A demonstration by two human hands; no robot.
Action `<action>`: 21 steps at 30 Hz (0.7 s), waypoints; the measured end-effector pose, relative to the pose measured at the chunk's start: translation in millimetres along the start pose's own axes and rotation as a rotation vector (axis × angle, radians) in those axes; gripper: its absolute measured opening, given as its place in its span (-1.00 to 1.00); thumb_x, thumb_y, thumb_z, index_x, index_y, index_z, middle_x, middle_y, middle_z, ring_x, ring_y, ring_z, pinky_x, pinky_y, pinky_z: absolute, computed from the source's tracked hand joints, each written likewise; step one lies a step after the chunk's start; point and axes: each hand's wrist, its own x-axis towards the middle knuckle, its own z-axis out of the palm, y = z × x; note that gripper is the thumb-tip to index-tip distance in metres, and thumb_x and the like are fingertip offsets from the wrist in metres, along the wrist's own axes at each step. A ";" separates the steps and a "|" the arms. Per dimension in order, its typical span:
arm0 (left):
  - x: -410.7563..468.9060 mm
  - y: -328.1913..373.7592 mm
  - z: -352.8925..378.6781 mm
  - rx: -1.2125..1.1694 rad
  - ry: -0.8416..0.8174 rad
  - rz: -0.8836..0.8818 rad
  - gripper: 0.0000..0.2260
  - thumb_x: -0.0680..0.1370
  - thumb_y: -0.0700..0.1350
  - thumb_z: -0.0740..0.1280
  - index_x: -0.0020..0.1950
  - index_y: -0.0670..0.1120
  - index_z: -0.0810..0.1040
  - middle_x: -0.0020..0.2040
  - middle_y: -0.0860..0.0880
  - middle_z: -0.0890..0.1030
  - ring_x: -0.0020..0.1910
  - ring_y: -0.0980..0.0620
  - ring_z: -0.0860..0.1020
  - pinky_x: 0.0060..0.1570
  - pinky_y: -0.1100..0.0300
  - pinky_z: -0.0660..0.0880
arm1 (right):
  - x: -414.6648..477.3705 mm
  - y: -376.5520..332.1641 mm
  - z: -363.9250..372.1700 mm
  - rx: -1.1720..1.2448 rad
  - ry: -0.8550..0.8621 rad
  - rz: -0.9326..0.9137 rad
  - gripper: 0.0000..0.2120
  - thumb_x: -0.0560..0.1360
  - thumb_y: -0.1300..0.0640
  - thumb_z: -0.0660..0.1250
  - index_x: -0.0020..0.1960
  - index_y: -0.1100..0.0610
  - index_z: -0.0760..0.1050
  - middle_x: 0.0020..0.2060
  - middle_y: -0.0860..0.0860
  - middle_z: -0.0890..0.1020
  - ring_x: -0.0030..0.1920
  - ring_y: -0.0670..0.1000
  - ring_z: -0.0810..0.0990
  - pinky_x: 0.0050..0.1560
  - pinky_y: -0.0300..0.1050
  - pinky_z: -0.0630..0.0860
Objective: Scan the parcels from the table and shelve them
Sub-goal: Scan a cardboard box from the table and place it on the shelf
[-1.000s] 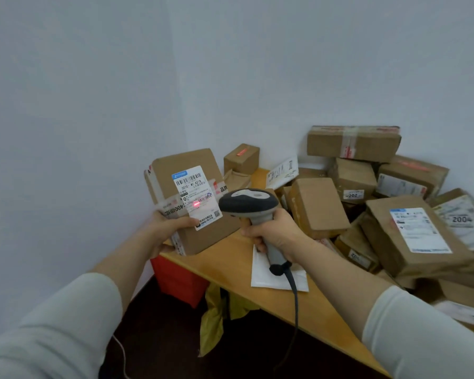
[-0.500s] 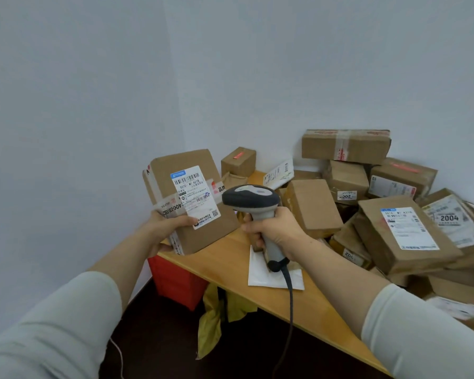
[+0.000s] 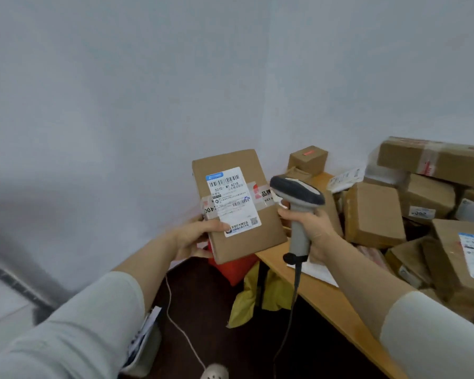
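Here, the bench (image 3: 326,296) is seen at the right, and a pile (image 3: 372,212) of brown boxes is heaped over its far part. Off the bench's near-left corner one parcel (image 3: 267,225) is held up; its long axis is stood nearly upright, the top leaned a little to the left, and its broad face is turned toward the camera. Just to its right the scanner (image 3: 298,192) is raised, the head being pointed leftward at the parcel's right edge, near it but apart. The parcel's lower left edge is pinched by the left grip (image 3: 193,236), thumb laid on the front face and fingers passed behind. The scanner's handle is clasped by the right grip (image 3: 316,228), fingers curled round it; whether the trigger is pressed cannot be told. The label (image 3: 234,201) is laid along the long axis, barcode at its top, and no red beam is seen on it. It is judged that the coming move turns on this: the parcel lies left of the scanner and already in the left grip, so it can be carried off that way, though no shelf is shown.
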 end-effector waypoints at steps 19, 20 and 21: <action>-379.4 -209.5 -145.9 -0.283 0.397 -0.067 -0.38 0.21 -0.09 0.56 0.26 -0.01 0.53 0.16 0.00 0.65 0.18 0.03 0.56 0.04 -0.01 0.58 | -238.4 90.8 228.4 -0.350 -0.929 0.108 -0.83 0.36 0.43 0.39 -0.07 0.29 0.58 -0.28 0.20 0.68 -0.29 0.11 0.67 -0.29 -0.09 0.62; -406.1 -224.2 -155.3 -0.317 0.414 -0.047 -0.43 0.26 -0.12 0.53 0.27 -0.03 0.53 0.16 -0.02 0.64 0.17 0.03 0.57 0.02 0.02 0.58 | -257.0 98.0 239.3 -0.298 -0.971 0.157 -0.86 0.34 0.41 0.36 -0.11 0.29 0.55 -0.34 0.19 0.66 -0.36 0.07 0.65 -0.35 -0.14 0.60; -430.9 -238.5 -166.1 -0.374 0.434 -0.010 -0.44 0.30 -0.16 0.49 0.30 -0.05 0.52 0.14 -0.04 0.64 0.16 0.02 0.57 0.02 0.03 0.59 | -272.8 106.6 248.4 -0.206 -0.978 0.216 -0.88 0.33 0.39 0.33 -0.14 0.27 0.52 -0.39 0.16 0.63 -0.41 0.03 0.63 -0.39 -0.18 0.58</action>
